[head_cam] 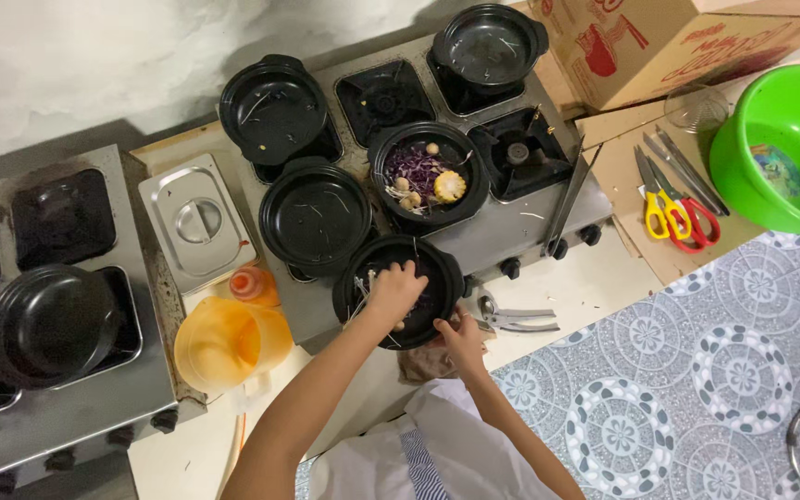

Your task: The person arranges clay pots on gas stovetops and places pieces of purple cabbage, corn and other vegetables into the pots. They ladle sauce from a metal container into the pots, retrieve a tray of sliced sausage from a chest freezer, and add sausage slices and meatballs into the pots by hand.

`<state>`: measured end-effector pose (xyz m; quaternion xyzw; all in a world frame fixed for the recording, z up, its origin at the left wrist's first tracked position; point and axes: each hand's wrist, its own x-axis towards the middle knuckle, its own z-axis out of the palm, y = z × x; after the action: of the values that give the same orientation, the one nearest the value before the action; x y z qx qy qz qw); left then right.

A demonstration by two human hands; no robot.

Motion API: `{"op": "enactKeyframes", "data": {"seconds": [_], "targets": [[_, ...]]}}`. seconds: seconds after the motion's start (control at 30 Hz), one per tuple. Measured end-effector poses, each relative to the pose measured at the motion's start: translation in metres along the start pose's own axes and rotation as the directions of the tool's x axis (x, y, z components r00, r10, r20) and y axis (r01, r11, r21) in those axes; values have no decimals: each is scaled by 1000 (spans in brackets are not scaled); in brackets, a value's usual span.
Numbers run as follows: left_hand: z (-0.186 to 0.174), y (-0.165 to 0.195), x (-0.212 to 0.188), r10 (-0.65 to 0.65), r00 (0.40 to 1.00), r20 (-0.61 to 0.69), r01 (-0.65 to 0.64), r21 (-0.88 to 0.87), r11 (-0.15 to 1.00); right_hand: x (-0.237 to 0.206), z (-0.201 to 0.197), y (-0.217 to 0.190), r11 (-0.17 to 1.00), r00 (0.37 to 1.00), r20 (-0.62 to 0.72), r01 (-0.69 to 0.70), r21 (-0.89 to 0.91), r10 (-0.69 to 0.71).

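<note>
The left hand [396,289] is seen from above with fingers curled together inside a round black clay pot [398,290] at the near edge of the steel gas stove [548,199]; thin pale strands seem to be pinched in it, though the grip itself cannot be made out clearly. The right hand [462,339] is placed on the pot's near right rim, its fingers bent against the edge. Just behind, a second black pot [429,176] is filled with shredded purple cabbage, a yellow corn piece and pale mushrooms. Three empty black pots are set around it on the burners. Steel tongs [514,318] are laid on the counter just right of the held pot. To the left, a translucent orange plastic jug [230,340] is stood beside a lidded steel tray [195,222]. At the far right, a brown cardboard box [659,42] with red printing is placed behind a bright green plastic basin [775,153], with yellow-handled and red-handled scissors [673,208] near it.
</note>
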<state>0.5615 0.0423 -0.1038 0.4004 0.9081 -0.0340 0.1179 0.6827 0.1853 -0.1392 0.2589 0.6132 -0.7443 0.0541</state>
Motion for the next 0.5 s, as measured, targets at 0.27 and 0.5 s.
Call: {"op": "enactKeyframes", "data": {"seconds": [0.27,0.5], "targets": [[-36,-27,-5,-80,920,-384,-66,-353,933,3,3,4,999,1000,-25,-17,34,18],[-113,-128,-20,-292,882,-371,23,-584,812,2,5,2,999,1000,-7,21,37,-20]]}}
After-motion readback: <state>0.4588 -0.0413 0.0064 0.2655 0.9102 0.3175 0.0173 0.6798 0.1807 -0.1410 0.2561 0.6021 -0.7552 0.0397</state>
